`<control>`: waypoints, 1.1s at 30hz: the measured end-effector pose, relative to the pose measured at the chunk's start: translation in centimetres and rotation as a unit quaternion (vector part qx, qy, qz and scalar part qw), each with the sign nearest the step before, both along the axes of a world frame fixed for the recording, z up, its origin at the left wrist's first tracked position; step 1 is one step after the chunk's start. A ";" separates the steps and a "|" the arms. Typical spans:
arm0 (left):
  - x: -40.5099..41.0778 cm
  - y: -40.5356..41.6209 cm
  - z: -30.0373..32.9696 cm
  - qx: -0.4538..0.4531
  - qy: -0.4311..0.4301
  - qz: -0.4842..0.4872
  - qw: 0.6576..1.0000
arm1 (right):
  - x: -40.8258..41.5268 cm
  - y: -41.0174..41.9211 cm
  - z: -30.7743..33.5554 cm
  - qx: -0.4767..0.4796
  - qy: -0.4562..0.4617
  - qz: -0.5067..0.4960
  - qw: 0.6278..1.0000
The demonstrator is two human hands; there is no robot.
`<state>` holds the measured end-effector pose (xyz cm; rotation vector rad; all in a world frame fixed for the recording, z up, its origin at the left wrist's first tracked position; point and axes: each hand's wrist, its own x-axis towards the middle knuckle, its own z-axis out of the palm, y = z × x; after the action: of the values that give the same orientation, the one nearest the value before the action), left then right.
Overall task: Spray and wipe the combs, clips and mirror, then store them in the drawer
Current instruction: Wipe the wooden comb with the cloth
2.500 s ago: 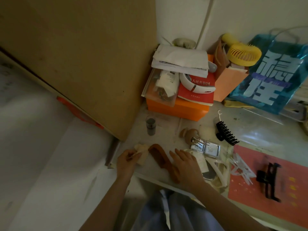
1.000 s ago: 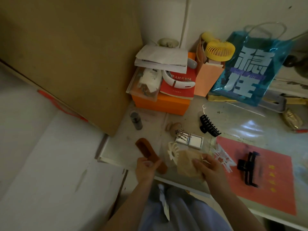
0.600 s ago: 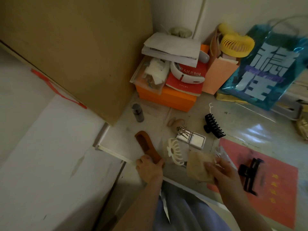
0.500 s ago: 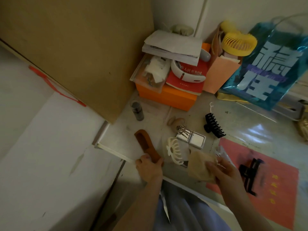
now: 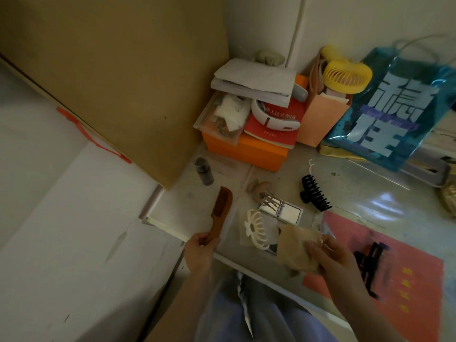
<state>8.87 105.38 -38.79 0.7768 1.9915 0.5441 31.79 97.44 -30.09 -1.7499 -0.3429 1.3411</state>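
Observation:
My left hand grips the handle end of a brown wooden comb, which points away over the desk's near-left corner. A beige cloth is pinched in my right hand just above the desk edge. Between the hands lies a cream flower-shaped claw clip. Behind it sits a small folding mirror with thin hair pins on it. A black claw clip lies further back. Another black clip rests on the red mat.
A small dark spray bottle stands near the cardboard panel on the left. An orange box stacked with books and papers, a yellow fan and a blue bag crowd the back.
My left hand has taken hold of the comb's handle and lifted it off the desk, turning it to point away. The cloth has passed from my left hand to my right.

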 end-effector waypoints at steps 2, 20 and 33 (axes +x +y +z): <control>-0.5 0.1 2.2 0.020 -0.059 -0.001 0.998 | 0.0 0.2 0.6 0.021 0.004 0.009 1.000; 7.8 4.5 26.5 0.242 -0.341 -0.237 0.877 | 4.1 8.5 19.1 0.376 -0.104 -0.086 0.917; 11.3 6.3 34.9 0.325 -0.344 -0.345 0.810 | 5.3 8.8 29.5 0.494 -0.486 -0.098 0.714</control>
<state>20.14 111.72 -3.93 1.3894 0.7311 0.9049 37.06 106.28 -0.63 -1.2775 -1.1587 -0.1544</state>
